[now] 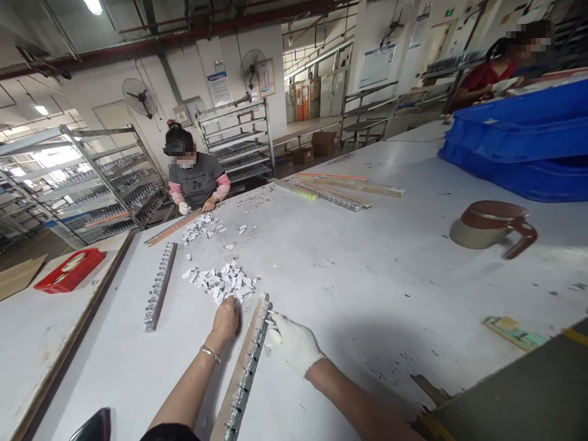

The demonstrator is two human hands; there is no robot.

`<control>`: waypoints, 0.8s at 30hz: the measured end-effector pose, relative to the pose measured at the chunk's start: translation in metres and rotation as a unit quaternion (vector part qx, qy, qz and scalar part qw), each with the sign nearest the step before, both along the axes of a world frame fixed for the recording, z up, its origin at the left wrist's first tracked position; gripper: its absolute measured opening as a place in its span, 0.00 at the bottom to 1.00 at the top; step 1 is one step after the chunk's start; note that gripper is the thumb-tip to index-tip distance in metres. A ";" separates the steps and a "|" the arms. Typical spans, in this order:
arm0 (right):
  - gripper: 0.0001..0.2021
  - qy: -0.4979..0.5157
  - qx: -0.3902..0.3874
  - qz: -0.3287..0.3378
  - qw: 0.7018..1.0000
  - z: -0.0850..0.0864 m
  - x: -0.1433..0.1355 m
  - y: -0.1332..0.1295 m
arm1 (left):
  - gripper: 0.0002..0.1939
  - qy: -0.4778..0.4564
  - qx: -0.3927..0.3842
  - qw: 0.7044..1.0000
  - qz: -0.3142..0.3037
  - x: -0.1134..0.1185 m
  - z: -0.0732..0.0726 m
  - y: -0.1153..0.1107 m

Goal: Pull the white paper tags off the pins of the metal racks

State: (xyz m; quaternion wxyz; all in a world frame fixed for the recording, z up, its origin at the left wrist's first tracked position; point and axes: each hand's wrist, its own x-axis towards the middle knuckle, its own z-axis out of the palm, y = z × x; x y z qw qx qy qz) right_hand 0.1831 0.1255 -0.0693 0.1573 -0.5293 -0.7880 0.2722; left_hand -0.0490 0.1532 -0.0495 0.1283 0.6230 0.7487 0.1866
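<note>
My left hand [226, 320], bare with a bracelet at the wrist, reaches the near edge of a pile of small white pieces [228, 282]. Its fingers are bent together, and whatever they hold is too small to make out. A long metal strip with dark pins [248, 370] lies on a wooden bar between my two arms. At the far end of this strip is my right hand [294, 343], in a white glove, its fingers closed around a small thin part that I cannot name.
Another metal strip [160, 286] lies to the left. A brown mug [489, 225], blue trays [519, 144] and wooden bars [340, 190] are farther off. Across the table [367, 263] sits a person [197, 174]; a red box [71, 269] is on the left.
</note>
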 end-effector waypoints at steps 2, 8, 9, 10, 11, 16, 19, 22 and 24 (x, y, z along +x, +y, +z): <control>0.22 0.009 -0.010 -0.019 1.000 0.004 0.000 -0.003 | 0.09 -0.042 -0.005 0.999 0.009 0.001 0.005 -0.009; 0.27 0.212 -0.017 -0.051 0.976 0.030 -0.022 -0.028 | 0.11 -0.291 0.017 0.956 -0.006 0.048 0.031 -0.057; 0.28 0.251 -0.017 -0.043 0.967 0.034 -0.026 -0.032 | 0.13 -0.364 0.026 0.931 -0.012 0.057 0.038 -0.065; 0.27 0.283 -0.015 -0.036 0.958 0.037 -0.029 -0.035 | 0.16 -0.425 0.031 0.904 -0.019 0.065 0.046 -0.073; 0.26 0.305 -0.012 -0.032 0.952 0.040 -0.030 -0.038 | 0.18 -0.465 0.028 0.884 -0.027 0.069 0.053 -0.080; 0.17 0.369 -0.076 -0.020 0.926 0.044 -0.018 -0.044 | 0.19 -0.412 0.010 0.910 -0.049 0.064 0.072 -0.097; 0.16 0.407 -0.154 0.006 0.900 0.048 -0.007 -0.049 | 0.14 -0.332 0.056 0.938 -0.081 0.056 0.070 -0.099; 0.13 0.375 -0.185 0.036 0.908 0.058 0.004 -0.054 | 0.15 -0.323 0.030 0.937 -0.127 0.056 0.070 -0.103; 0.13 0.292 -0.149 0.041 0.944 0.069 0.013 -0.056 | 0.17 -0.330 0.014 0.934 -0.133 0.057 0.072 -0.107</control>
